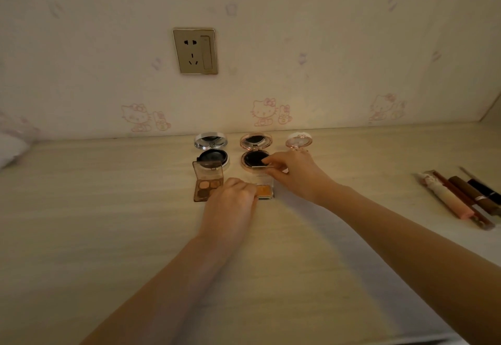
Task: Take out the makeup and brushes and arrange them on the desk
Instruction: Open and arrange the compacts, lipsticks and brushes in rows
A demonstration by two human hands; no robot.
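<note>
A small clear case with an orange pan (264, 190) lies on the pale wooden desk (108, 209), its lid raised. My right hand (294, 172) pinches the lid's top edge; my left hand (233, 198) grips the case's left side. Left of it an eyeshadow palette (207, 186) stands open. Behind are an open silver compact (212, 150), an open rose-gold compact (254, 152) and a small white round compact (299, 140).
Several lip glosses and slim tubes (461, 198) lie side by side at the right of the desk. A wall socket (195, 51) sits on the patterned wallpaper behind. Something white and soft (10, 149) lies at the far left edge.
</note>
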